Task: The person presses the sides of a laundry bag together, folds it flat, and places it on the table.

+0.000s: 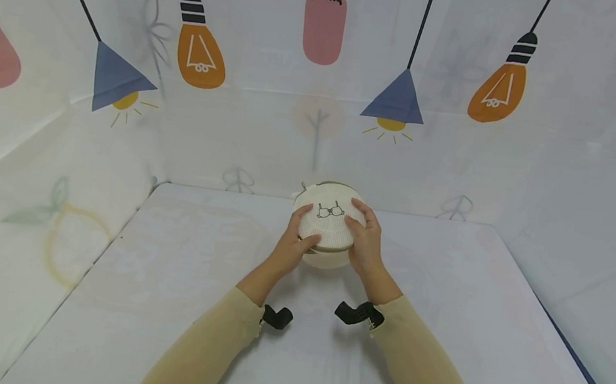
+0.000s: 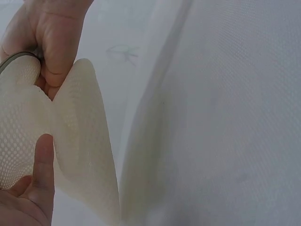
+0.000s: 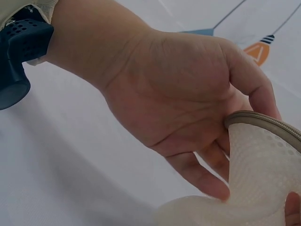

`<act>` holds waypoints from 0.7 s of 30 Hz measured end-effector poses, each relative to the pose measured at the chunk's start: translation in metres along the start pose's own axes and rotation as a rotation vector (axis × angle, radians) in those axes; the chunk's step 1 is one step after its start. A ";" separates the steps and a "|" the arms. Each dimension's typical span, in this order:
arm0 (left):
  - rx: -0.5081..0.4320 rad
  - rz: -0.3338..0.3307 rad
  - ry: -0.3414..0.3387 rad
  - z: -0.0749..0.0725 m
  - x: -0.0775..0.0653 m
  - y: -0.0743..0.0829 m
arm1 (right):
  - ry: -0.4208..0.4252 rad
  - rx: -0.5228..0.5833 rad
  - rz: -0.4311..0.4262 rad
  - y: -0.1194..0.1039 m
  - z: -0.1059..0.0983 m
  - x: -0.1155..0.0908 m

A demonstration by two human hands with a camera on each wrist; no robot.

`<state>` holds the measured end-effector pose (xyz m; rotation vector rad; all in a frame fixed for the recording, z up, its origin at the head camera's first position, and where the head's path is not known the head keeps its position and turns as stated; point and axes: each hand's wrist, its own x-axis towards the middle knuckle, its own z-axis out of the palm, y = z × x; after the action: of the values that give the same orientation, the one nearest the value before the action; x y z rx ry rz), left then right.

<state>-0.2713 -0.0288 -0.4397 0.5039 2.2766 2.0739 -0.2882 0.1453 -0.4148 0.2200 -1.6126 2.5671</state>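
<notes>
A round cream mesh laundry bag (image 1: 332,229) with a small dark bra drawing on its top is held between both hands over the far part of the table. My left hand (image 1: 294,240) grips its left side, thumb across the lower front edge. On the opposite side, my right hand (image 1: 366,242) holds the rim, with two digits over the top face. The right wrist view shows the bag's zipper edge (image 3: 268,122) against the left hand's fingers. Soft mesh folds inward between the hands in the left wrist view, where the left thumb (image 2: 44,160) lies on it.
A white-covered table (image 1: 194,255) extends under the arms. Behind it hangs a pale cloth backdrop (image 1: 270,125) printed with lamps and bulbs, which also lines both sides. A black wrist device (image 1: 278,318) juts inward from the left sleeve, and another (image 1: 354,313) from the right.
</notes>
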 end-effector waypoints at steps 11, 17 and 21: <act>-0.216 -0.042 -0.025 0.000 0.000 0.001 | 0.003 0.007 -0.024 0.005 -0.001 0.002; -0.534 0.031 0.058 0.003 0.002 0.005 | 0.010 0.003 0.033 0.012 0.002 0.001; -0.602 0.103 0.143 0.004 0.004 0.006 | 0.017 -0.067 0.093 0.015 0.004 -0.001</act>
<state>-0.2724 -0.0239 -0.4332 0.4500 1.5664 2.7499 -0.2897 0.1350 -0.4269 0.1194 -1.7389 2.5689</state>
